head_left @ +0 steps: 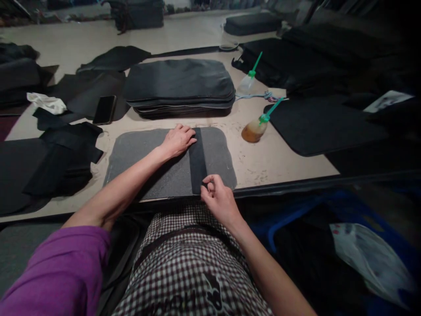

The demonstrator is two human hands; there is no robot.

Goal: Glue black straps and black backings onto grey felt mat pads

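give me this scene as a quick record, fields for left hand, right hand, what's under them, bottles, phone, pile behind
left hand: open, on the upper end of the black strip
right hand: fingers curled at the strip's lower end
left hand position: far side of the panel
under them: gray panel with rounded corners, strip lying across it
bottles: amber-filled bottle and paler bottle, both with green nozzles
phone: dark screen, left of the pile
pile: stacked dark panels beyond the gray one
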